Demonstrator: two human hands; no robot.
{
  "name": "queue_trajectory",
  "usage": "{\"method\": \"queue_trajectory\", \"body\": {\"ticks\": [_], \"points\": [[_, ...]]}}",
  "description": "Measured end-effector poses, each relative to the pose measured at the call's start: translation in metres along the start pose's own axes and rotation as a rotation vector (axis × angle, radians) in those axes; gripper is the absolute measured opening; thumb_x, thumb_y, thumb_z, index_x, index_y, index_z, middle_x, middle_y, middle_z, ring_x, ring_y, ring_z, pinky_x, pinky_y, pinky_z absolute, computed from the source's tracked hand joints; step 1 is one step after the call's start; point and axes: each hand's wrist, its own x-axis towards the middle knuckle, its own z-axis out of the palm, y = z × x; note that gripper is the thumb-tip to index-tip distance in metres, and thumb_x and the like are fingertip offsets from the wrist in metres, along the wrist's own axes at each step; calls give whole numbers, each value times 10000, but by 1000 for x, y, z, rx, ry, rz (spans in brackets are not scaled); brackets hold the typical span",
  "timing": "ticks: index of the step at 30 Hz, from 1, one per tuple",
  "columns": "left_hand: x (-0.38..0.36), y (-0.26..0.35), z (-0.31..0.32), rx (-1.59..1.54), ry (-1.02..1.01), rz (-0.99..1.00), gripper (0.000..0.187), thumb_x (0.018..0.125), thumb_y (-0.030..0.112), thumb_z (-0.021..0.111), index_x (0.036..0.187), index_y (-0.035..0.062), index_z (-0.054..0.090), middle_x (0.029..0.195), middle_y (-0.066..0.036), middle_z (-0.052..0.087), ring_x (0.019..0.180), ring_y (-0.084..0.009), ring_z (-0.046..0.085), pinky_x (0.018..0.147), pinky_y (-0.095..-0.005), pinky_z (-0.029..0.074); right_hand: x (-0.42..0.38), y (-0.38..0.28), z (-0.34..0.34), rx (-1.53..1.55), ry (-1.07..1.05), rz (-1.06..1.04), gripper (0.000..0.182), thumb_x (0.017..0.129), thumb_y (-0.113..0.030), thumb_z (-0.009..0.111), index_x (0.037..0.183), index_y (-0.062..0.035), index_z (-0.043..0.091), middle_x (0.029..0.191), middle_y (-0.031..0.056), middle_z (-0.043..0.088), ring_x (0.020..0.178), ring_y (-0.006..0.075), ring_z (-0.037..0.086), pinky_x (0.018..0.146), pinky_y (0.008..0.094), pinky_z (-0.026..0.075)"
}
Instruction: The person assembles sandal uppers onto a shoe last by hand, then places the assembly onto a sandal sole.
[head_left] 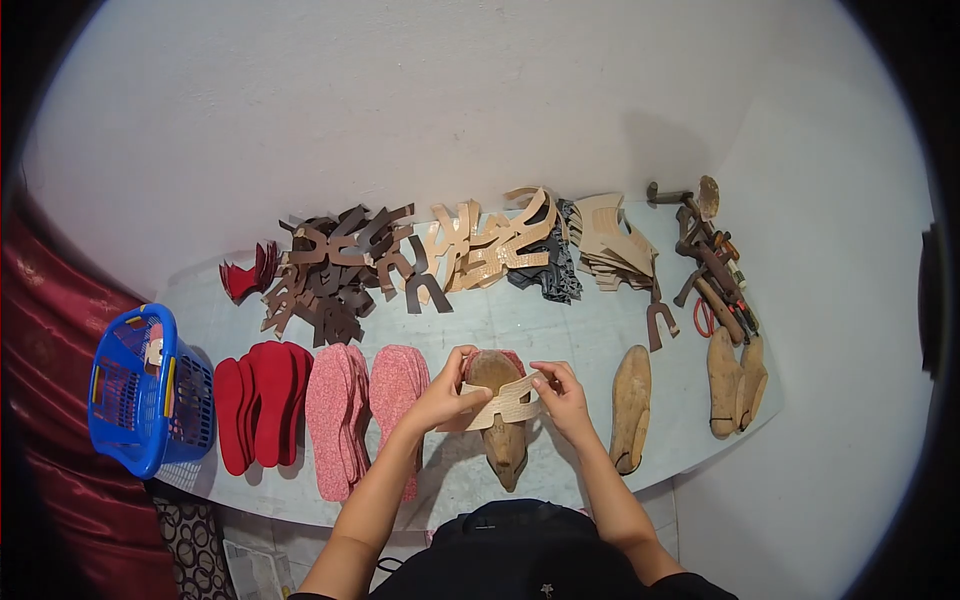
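Observation:
A wooden shoe last (505, 452) lies in front of me with its narrow end toward my body. Across its middle stretches a beige shoe upper (515, 403) with cut-out slots. My left hand (448, 395) grips the upper's left side, the thumb pressed on top of it. My right hand (562, 400) pinches the right end between thumb and fingers. A pink speckled edge, perhaps an insole (516, 360), shows at the last's far end; most of it is hidden beneath.
Pink insoles (335, 420) and red insoles (275, 400) lie in stacks at left, beside a blue basket (160, 440). Brown pieces (335, 270) and beige pieces (490, 245) are heaped along the wall. More lasts (630, 410) and hammers (712, 270) lie at right.

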Motion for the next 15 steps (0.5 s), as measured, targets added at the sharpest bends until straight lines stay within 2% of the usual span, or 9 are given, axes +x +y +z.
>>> {"method": "queue_trajectory", "body": {"ticks": [2,4,8,11,13,15], "points": [[-3,3,2,-29,19,21,493,760,114,607,1158,37,327,1017,-55,466,963,-124,438,803,-258,375,-3,1,4,1,19,-30,206,802,-94,536,997,-37,564,932,49,472,860,131,487,782,241,391],[-7,12,4,39,-17,-76,415,805,167,566,1148,23,383,1005,-41,494,934,-119,463,793,-258,391,-6,4,5,2,43,-55,203,798,-90,538,992,-37,564,934,53,474,867,138,492,782,245,395],[-11,0,1,23,17,-44,383,807,221,568,1096,3,443,971,-48,532,915,-104,481,789,-257,395,-10,1,5,-5,40,-100,207,795,-89,539,995,-40,561,936,59,477,874,149,497,784,251,399],[-15,5,-1,78,-5,-58,414,806,251,566,1109,8,425,1002,-64,524,924,-122,481,790,-267,395,-12,0,9,-36,75,-143,207,789,-94,548,988,-41,561,923,64,483,869,158,501,784,258,402],[-19,12,2,223,-14,35,501,759,206,631,1145,16,374,1038,-68,501,965,-151,480,830,-288,389,-14,4,12,-58,107,-169,206,783,-95,555,982,-41,561,916,68,486,867,163,502,783,262,403],[-22,22,9,335,-23,40,555,720,185,667,1152,16,362,1050,-80,499,982,-162,478,844,-297,384,-15,10,17,-92,165,-220,205,790,-86,554,983,-16,547,919,62,476,854,146,505,774,263,416]]}}
